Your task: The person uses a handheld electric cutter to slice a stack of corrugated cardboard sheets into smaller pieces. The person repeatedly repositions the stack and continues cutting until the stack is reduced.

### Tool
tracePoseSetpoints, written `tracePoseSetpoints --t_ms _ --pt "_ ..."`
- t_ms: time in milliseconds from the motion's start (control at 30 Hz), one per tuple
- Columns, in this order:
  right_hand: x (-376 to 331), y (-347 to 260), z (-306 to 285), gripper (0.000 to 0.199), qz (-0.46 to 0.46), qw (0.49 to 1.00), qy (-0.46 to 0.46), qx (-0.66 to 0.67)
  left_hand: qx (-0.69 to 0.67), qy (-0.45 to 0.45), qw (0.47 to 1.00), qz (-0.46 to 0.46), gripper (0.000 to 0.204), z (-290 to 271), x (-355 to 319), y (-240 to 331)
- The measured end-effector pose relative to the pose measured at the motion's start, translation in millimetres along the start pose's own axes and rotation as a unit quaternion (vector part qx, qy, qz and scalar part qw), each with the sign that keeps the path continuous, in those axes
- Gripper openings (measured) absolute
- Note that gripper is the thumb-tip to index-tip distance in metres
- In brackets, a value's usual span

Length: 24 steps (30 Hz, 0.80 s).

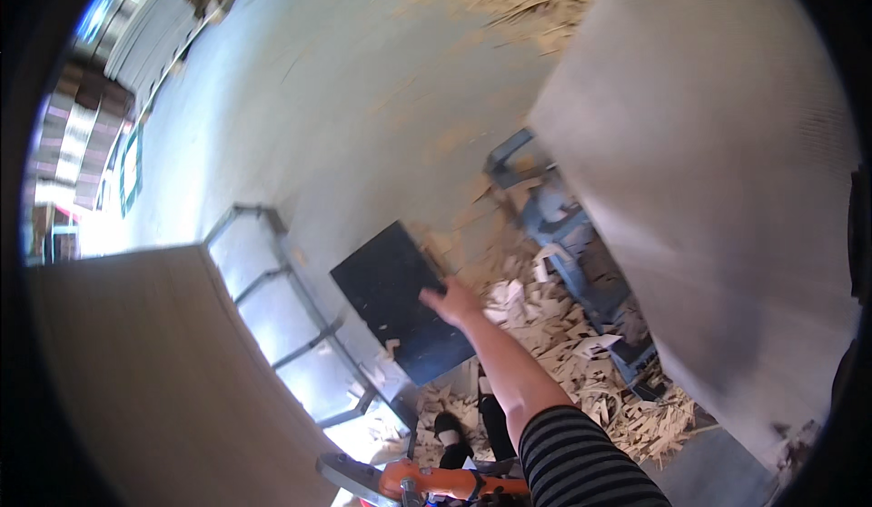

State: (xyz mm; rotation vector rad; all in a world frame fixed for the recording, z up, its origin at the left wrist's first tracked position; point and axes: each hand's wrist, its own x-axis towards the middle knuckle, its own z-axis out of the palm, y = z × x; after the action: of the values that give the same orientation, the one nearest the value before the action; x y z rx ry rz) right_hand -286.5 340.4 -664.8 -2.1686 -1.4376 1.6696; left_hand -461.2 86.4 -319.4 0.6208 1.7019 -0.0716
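Observation:
My right hand (453, 303) reaches forward from the lower right in a dark striped sleeve. Its thumb and fingers are spread, with nothing seen in them. Beneath or beside it is a flat black rectangular board (400, 298); whether the hand touches the board, I cannot tell. At the bottom edge, close to my body, is an orange and grey tool (427, 480), partly cut off, its exact kind unclear. My left hand is not in view.
A large brown sheet-topped stack (163, 362) stands at left, beside a grey metal frame (291, 307). Another big pale sheet (718, 171) rises at right over a blue-grey metal stand (563, 234). Wood scraps (581, 371) litter the floor around my feet.

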Motion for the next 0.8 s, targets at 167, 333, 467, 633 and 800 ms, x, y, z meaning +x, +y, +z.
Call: tracePoseSetpoints --t_ms 167,333,467,633,800 --pt "-163.6 90.8 -29.2 0.066 -0.107 0.977 -0.120 -0.138 0.121 0.020 0.987 0.102 0.037 13.1 -25.6 26.2" --pt "-339.0 170.4 -84.9 0.052 0.075 0.818 -0.457 0.341 0.213 -0.085 0.960 0.161 0.036 15.5 -48.5 94.4" --pt "-438.1 189.0 -64.9 0.062 -0.093 0.936 -0.233 0.247 0.195 -0.152 0.929 0.274 0.027 47.7 -67.8 142.3" --pt "-527.9 148.5 -71.6 0.056 0.101 0.986 -0.034 0.125 0.264 -0.232 0.874 0.335 0.019 93.8 -105.3 176.6" --pt "-583.4 149.2 -4.1 0.047 0.092 0.913 0.149 0.368 0.494 -0.322 0.740 0.323 0.042 135.8 -139.4 187.4"
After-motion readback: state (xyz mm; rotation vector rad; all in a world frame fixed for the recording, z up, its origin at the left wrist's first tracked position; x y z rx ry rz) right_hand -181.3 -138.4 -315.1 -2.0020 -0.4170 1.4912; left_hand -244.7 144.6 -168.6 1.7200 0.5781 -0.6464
